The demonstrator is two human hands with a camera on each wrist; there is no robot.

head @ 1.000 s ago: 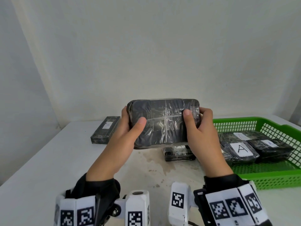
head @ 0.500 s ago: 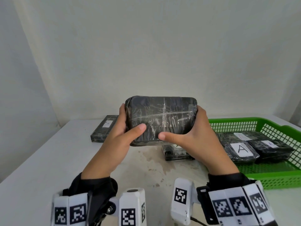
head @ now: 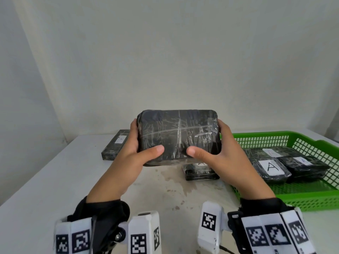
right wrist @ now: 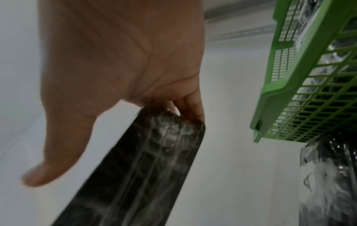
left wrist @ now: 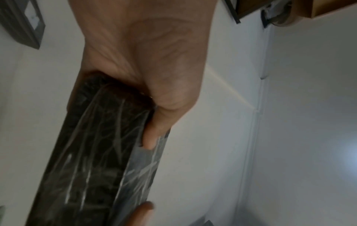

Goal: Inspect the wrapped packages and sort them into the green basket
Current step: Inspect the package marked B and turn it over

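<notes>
So right now both hands are up off the counter (head: pixel 45 180) with one black wrapped package (head: pixel 178 136) held between them, roughly in the middle of the scene and tilted up toward the head camera like it's being checked over. The left hand (head: pixel 135 149) has its thumb across the near face and its fingers (head: pixel 133 125) curled round the left end; the right hand (head: pixel 218 153) mirrors that on the right end, thumb lying along the lower edge. So both sets of fingers are clamped on the package, not loose. The face showing has crinkly clear wrap and no white label that I can see, so my guess is the label is on the side facing away, or it doesn't have one. Progress-wise: the green basket (head: pixel 302 197) sits on the right side of the counter and already has at least three wrapped packages in it, the nearest one with a white "A" label (head: pixel 271 166). Still outside the basket are a small package (head: pixel 200 171) on the counter just left of the basket, partly hidden behind the held one, and a longer flat package (head: pixel 115 145) with a small white label at the far left. So I'd call it around halfway, with the held one plus two more to go, as far as these views show. The wrist views are blurry and add little.
</notes>
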